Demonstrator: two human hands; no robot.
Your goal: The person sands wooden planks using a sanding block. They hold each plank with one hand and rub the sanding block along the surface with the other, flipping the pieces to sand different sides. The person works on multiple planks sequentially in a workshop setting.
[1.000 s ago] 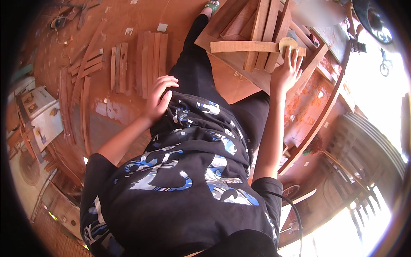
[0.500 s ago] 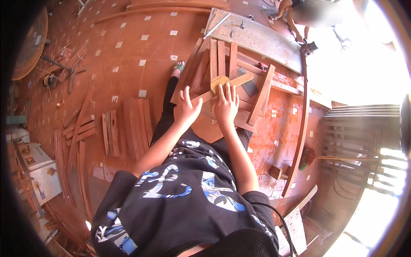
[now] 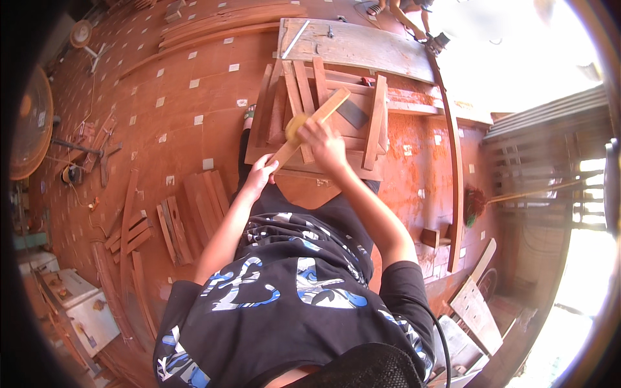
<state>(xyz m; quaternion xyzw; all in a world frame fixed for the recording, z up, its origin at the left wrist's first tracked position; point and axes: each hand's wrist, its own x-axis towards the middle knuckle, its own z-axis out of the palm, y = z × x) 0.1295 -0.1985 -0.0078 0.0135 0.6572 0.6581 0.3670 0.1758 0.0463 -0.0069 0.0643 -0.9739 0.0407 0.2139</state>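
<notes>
My left hand (image 3: 259, 177) is closed round the near end of a wooden strip (image 3: 335, 103), which slants up and away to the right. Against the middle of that strip, my right hand (image 3: 325, 143) presses a round yellow sanding disc (image 3: 295, 125), its fingers bent over the disc's right side. Part of the disc is hidden under those fingers. Beneath the strip stands a low wooden work stand (image 3: 323, 173) with several loose reddish strips (image 3: 301, 84) lying on it. A dark grey sheet (image 3: 352, 114) lies just right of the strip.
A long grey board (image 3: 375, 48) lies beyond the stand. Wood pieces (image 3: 204, 197) are laid on the tiled floor to the left, near a fan (image 3: 35, 123). A long beam (image 3: 455, 174) and a broom (image 3: 475, 204) are at the right. Another person's hand (image 3: 420, 35) works at the far right.
My left hand, fingers spread before, has closed on the strip's near end. My right hand has gone from lying flat to curled over the disc. The strip is tilted more steeply, and the view has shifted.
</notes>
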